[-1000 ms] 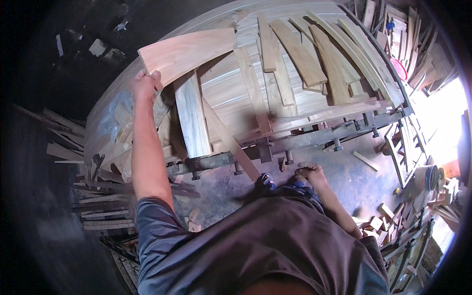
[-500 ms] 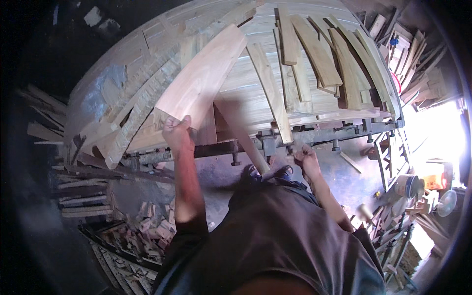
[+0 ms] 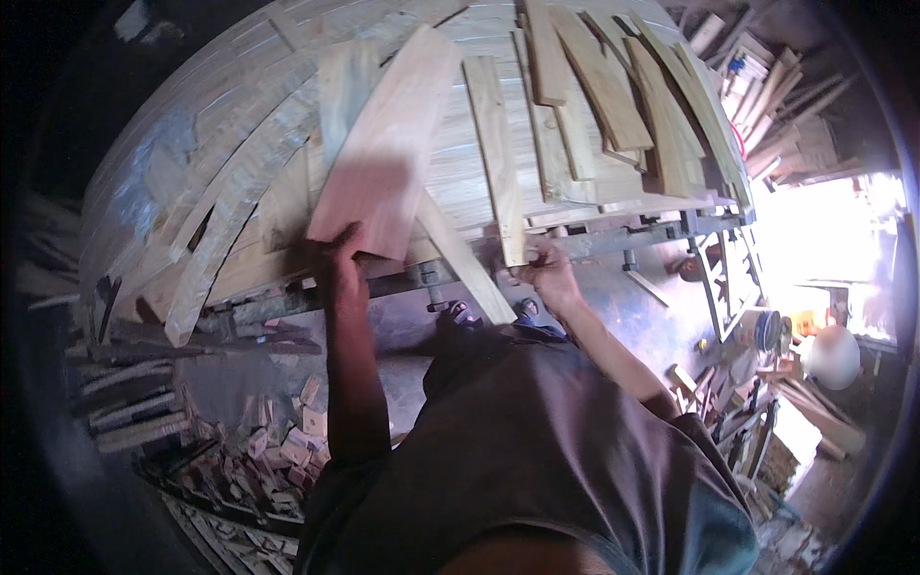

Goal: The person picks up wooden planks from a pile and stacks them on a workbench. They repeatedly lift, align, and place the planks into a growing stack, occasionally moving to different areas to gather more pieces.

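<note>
My left hand [image 3: 337, 257] grips the near end of a wide pale wooden plank [image 3: 391, 144] that lies slanted over the workbench [image 3: 259, 125]. My right hand [image 3: 548, 271] rests at the bench's front edge, fingers closed around the near end of a narrow wooden slat [image 3: 498, 158] that runs away from me. Another thin strip [image 3: 465, 257] slopes down between the two hands. Several more boards and curved strips lie across the bench top.
A metal rail [image 3: 613, 240] runs along the bench's front edge. Small wood offcuts [image 3: 287, 450] are heaped on the floor at the left, with stacked strips [image 3: 125, 422] beyond. More boards lean at the right [image 3: 786, 125]. Bright light comes in at the far right.
My left hand has brought the wide plank from the far left across toward the middle and laid it slanted on the bench. My right hand has risen from low down to the bench edge.
</note>
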The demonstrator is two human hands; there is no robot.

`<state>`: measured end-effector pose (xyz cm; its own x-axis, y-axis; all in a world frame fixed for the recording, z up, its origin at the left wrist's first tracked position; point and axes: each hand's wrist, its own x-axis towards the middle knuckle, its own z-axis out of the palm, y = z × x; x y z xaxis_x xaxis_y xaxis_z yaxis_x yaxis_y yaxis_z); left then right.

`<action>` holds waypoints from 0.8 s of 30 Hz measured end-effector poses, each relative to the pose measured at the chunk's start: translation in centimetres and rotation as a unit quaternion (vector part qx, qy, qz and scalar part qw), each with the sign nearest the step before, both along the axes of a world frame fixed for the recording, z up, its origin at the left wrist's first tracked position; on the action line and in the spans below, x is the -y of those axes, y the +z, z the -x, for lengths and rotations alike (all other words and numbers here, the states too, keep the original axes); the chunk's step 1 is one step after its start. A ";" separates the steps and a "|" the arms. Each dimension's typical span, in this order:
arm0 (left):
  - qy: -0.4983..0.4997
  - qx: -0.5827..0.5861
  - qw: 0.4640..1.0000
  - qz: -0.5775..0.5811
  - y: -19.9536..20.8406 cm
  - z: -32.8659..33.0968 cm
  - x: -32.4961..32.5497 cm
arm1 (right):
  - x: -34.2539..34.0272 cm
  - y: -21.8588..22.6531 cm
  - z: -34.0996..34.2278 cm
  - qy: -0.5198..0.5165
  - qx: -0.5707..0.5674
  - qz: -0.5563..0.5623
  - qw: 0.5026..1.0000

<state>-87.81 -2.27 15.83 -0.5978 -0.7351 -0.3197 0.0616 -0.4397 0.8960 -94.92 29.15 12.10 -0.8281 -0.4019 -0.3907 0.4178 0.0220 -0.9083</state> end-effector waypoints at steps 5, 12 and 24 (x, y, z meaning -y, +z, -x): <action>0.015 -0.034 0.999 0.014 -1.7 0.4 0.4 | -0.6 0.9 -0.6 0.063 0.083 0.034 0.994; -0.025 -0.032 0.999 0.027 -0.2 0.3 -0.8 | -0.9 1.5 1.4 0.006 0.267 0.304 0.915; -0.018 -0.072 0.994 -0.075 0.9 -2.8 -13.6 | -4.2 3.2 0.7 0.114 -0.407 -0.087 0.902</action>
<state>-85.03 11.32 16.74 -0.6704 -0.6635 -0.3322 0.1671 -0.5712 0.8036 -95.61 33.37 15.34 -0.7724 -0.5896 0.2363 -0.4195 0.1942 -0.8867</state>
